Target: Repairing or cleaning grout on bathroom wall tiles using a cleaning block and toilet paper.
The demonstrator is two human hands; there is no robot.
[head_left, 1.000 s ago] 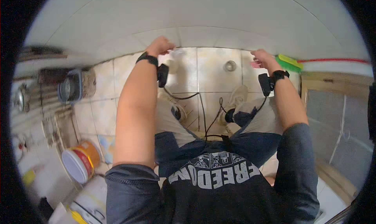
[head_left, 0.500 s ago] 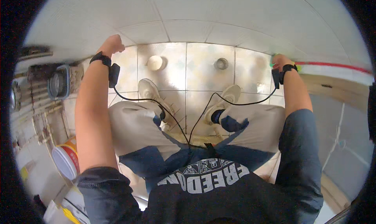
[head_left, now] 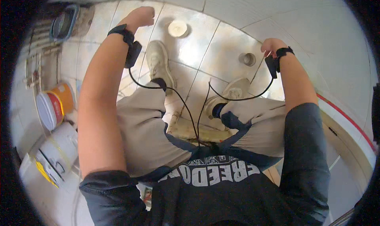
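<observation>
My left hand [head_left: 141, 17] hangs over the tiled floor with its fingers loosely bent and nothing visible in them. To its right, apart from it, a round cream-white bowl or dish [head_left: 177, 28] rests on the floor. At the right, my right hand [head_left: 273, 47] points its fingers downward, slightly apart, and appears to hold nothing. Close to its fingertips, on the left, stands a small round metal-looking cup [head_left: 247, 59]. Black straps with boxes circle both wrists, and thin black cables run from them to my waist.
I sit low on a pale yellowish stool [head_left: 200, 132], shoes on the tiles. An orange and red bucket with a white lid [head_left: 47, 110], a white container [head_left: 55, 155] and a grey-blue basin [head_left: 65, 23] are at left. A white wall [head_left: 285, 12] curves along the far right.
The view has turned toward the left. My right hand has come down nearer the metal cup, and my left hand hangs nearer the cream bowl's level. Both vessels still rest on the floor.
</observation>
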